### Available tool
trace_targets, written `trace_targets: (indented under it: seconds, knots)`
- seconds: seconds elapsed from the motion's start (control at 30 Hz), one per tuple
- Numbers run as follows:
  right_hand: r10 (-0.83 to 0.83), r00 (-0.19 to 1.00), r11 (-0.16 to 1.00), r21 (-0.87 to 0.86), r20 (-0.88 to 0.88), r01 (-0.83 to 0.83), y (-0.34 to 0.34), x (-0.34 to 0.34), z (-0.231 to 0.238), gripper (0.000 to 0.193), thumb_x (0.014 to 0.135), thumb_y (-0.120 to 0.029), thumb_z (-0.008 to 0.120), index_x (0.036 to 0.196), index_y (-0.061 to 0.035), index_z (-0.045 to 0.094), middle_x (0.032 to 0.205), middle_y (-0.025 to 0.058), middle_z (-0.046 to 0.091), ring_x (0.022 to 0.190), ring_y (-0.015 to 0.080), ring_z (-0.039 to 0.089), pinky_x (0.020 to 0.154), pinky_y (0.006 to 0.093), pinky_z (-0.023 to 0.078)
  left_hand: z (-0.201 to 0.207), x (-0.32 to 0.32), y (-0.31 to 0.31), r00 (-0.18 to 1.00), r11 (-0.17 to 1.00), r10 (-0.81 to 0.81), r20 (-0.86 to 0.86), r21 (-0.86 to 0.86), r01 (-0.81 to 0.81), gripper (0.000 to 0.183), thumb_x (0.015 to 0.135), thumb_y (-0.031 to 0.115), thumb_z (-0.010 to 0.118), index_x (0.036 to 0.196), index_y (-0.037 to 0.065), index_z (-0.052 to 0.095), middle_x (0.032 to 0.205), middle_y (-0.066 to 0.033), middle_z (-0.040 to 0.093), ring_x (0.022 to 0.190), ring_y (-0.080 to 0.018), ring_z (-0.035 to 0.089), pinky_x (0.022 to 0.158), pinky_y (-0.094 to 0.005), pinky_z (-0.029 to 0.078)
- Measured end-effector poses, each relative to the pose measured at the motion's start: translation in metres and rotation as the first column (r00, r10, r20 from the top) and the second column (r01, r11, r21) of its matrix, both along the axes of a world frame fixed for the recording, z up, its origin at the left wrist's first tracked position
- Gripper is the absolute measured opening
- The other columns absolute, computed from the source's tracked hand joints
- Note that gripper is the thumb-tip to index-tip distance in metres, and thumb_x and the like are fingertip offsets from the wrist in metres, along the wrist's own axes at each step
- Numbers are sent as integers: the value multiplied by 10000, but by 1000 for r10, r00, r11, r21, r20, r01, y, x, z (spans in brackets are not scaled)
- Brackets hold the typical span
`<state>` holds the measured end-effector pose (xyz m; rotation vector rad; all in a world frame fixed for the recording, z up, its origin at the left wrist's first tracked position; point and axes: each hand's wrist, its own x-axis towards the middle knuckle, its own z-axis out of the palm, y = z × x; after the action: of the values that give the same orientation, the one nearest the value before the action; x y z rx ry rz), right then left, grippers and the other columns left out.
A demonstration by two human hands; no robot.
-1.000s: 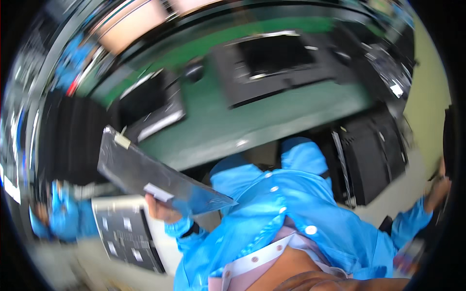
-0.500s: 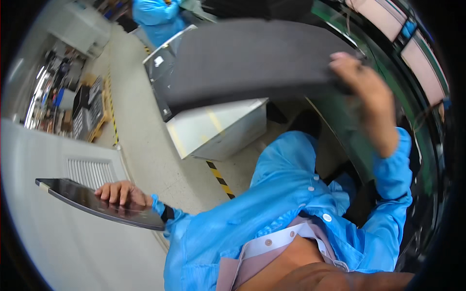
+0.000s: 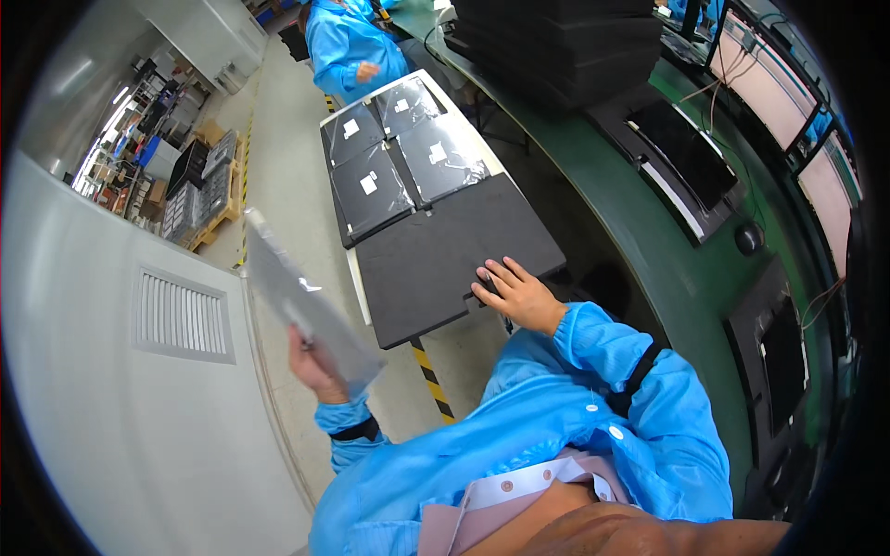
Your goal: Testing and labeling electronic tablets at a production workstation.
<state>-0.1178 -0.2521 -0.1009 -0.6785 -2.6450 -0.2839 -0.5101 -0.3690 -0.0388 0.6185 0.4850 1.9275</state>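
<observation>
co-wkr (image 3: 345,51) in blue | louvred vent (image 3: 184,313) L | grn bench (image 3: 604,190) R | ldd pallet (image 3: 216,219) | yel/blk flr tape (image 3: 432,382)

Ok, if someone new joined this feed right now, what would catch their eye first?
Probably the big black board at the near end of the table, with the right hand spread on top near its edge. Beyond it lie four dark panels in shiny plastic, each with a white label. To the left, the left hand holds a thin, blurred sheet up at a slant.
</observation>
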Motion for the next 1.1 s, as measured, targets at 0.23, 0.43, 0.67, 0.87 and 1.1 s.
trace_targets:
  seconds: [0.23, 0.43, 0.67, 0.87, 1.1]
  knots:
    - [-37, 997, 991, -125, 70, 46, 7, -15, -27, 531, 929, -139, 569, 1450, -152, 467, 1547, 124, 452, 1471, 297, 379, 1226, 528, 268, -23, 73, 63, 999, 904, 42, -17, -426, -45, 425, 1028, 258, 590, 1331, -40, 576, 1314, -142, 646, 1184, -270, 624, 1080, -379, 450]
    - [-31, 999, 964, -265, 7, 32, 25, -9, -8, 457, 912, -92, 592, 1367, -126, 560, 1498, 119, 494, 1457, 292, 390, 1240, 536, 233, -15, 126, 120, 976, 774, -216, -35, -615, 150, 382, 1009, 235, 614, 1273, -41, 607, 1195, -163, 694, 1034, -273, 698, 930, -362, 560]
    - [-181, 929, 930, -363, -323, 55, -11, 79, 46, 205, 869, -241, 741, 939, -75, 643, 781, 108, 592, 803, 325, 616, 783, 435, 507, -65, 177, 204, 893, 730, -426, -142, -637, 247, 383, 974, 206, 683, 1241, -55, 600, 1137, -138, 696, 959, -231, 691, 867, -353, 556]
    - [-497, 779, 848, -403, -381, 344, -79, 141, 102, 257, 809, -172, 795, 1006, -68, 667, 767, 118, 598, 700, 318, 604, 625, 433, 487, -93, 182, 181, -246, 806, 4, -969, 149, -573, 820, 763, 225, 830, 1426, -68, 446, 1453, -287, 406, 1376, -455, 339, 1140, -528, 290]
    - [-822, 566, 540, -219, 71, 812, -133, 241, 158, 419, 736, -84, 676, 1151, -50, 628, 812, 146, 615, 755, 329, 624, 660, 454, 495, -20, 268, 155, -8, 990, 88, -996, 88, -110, 515, 880, 106, 727, 1347, -21, 550, 1461, -239, 438, 1362, -392, 430, 1121, -461, 364]
